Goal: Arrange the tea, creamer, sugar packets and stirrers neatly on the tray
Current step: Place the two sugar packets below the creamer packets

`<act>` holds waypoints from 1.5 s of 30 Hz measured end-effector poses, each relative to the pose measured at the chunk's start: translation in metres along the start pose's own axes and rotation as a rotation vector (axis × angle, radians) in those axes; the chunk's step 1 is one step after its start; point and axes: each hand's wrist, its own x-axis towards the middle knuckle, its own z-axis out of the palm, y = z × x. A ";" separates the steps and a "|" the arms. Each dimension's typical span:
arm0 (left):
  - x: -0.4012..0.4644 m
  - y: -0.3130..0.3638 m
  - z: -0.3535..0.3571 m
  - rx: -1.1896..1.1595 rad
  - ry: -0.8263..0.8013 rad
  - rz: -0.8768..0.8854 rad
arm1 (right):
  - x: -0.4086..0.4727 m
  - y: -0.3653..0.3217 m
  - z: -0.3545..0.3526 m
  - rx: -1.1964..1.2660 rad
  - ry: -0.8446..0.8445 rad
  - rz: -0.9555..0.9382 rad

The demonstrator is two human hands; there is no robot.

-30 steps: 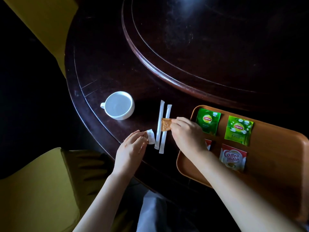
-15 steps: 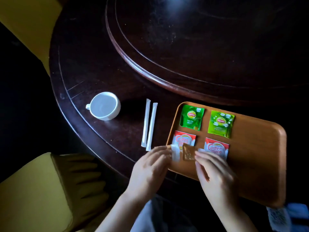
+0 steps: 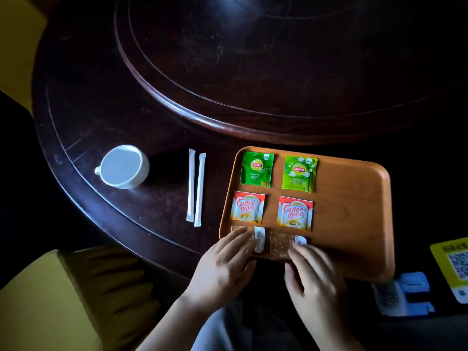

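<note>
- The dark round worktop (image 3: pixel 157 102) fills my view; a wooden tray (image 3: pixel 354 211) sits at its near right edge, just in front of me.
- On the tray, two green tea bags (image 3: pixel 257 169) lie side by side in the far row, and two red creamer packets (image 3: pixel 247 208) sit just below them in matching columns.
- I am on the third row now, laying sugar packets along the near edge of the tray: a brown sugar packet (image 3: pixel 279 245) lies flat under the right creamer, and a white sugar packet (image 3: pixel 259 239) lies under the left one.
- My left hand (image 3: pixel 225 264) rests with its grip spread flat, fingers pressing down beside the white packet; another brownish packet seems to sit under those fingers, though I cannot be sure.
- My right hand (image 3: pixel 311 272) has a loose, spread grip, fingertips touching the brown packet and a second white bit beside it; it is blurred.
- To do this well, I would nudge each packet until its edges line up with the creamer column above, keeping an even gap.
- Two paper-wrapped stirrers (image 3: pixel 195 188) lie parallel on the worktop left of the tray, not yet placed; a white cup (image 3: pixel 122 166) stands further left.
- Compared with half a second ago, both hands have reached further onto the tray and the packets are lower and flatter.
</note>
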 end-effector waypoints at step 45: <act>-0.019 -0.009 -0.006 0.147 -0.346 -0.077 | -0.019 -0.019 0.001 -0.279 -0.337 0.127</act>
